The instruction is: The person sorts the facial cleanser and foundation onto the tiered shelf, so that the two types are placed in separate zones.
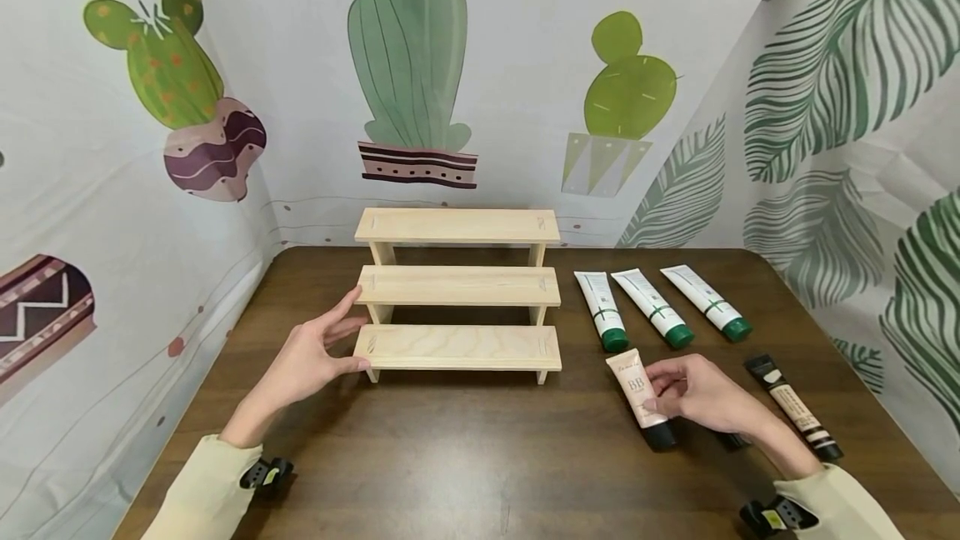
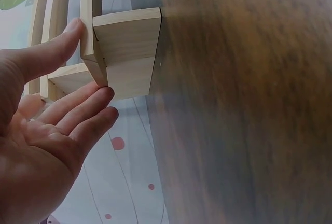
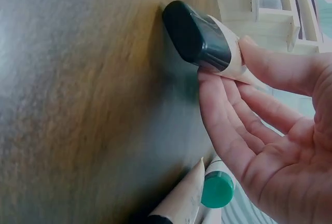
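Note:
A three-tier wooden display stand stands at the middle of the table. My left hand touches its left side, with the thumb at the lowest tier's front edge and the fingers fairly straight at its end. My right hand pinches a pale pink BB cream tube between thumb and fingers, just right of the stand. The tube's black cap points down toward the table. Beneath the right hand lies another beige tube, mostly hidden in the head view.
Three white tubes with green caps lie in a row at the back right. A black and beige tube lies beyond the right hand. A cloth printed with cacti hangs behind the brown wooden table.

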